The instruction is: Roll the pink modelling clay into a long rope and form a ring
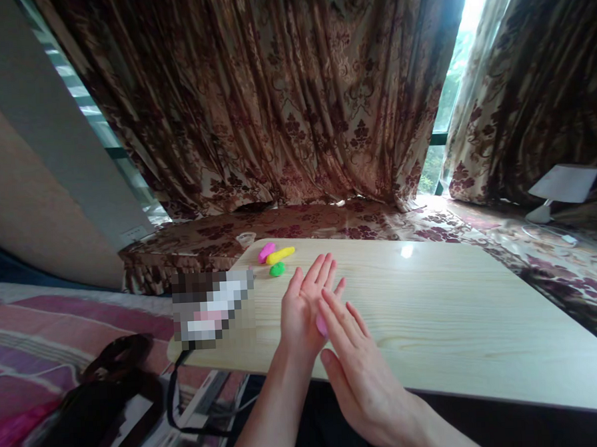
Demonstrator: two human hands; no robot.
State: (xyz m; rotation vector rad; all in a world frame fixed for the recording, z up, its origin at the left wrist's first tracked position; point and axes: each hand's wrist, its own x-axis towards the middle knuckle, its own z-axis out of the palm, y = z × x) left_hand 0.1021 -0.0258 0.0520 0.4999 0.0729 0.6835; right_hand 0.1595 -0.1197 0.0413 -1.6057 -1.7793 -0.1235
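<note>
My left hand (303,306) is turned palm up above the table, its fingers stretched out. Across that palm lies my right hand (353,361), palm down and flat with straight fingers. A small lump of pink modelling clay (321,326) shows between the two palms, partly covered by the right fingers. Beyond the left fingertips, a magenta clay piece (267,253), a long yellow clay roll (281,255) and a green clay lump (277,269) sit close together on the table.
The pale wood-grain table (433,310) stretches to the right. At its left edge is a blurred-out object (216,311) with a black strap. A clear plastic cup (246,239) stands past the far left corner. A white lamp (564,184) stands at right; a bed (28,331) is at left.
</note>
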